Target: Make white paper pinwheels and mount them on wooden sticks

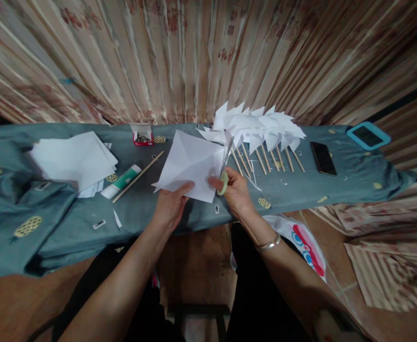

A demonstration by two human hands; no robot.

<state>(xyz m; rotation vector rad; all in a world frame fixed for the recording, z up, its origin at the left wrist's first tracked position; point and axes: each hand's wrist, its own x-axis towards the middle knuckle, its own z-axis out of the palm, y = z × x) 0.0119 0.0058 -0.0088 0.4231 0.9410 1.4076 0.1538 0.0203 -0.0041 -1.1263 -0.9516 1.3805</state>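
My left hand [172,204] pinches the lower edge of a creased white paper sheet [190,164], thumb on top. Closed around the pale green handles of a pair of scissors [223,183] is my right hand [236,190], at the sheet's right side. The blades point away from me along the paper's right edge; I cannot tell whether they touch it. Just beyond lies a row of white paper pinwheels [260,126] on wooden sticks. A loose wooden stick [139,176] and a green and white glue tube [121,181] lie left of the sheet.
A stack of white paper [72,159] sits at the left. Behind the tube stands a small red box [143,135] of metal pieces. A phone [323,158] and a blue-framed device [368,136] lie at the right. The grey-green cloth [194,221] covers the narrow table; curtains hang behind.
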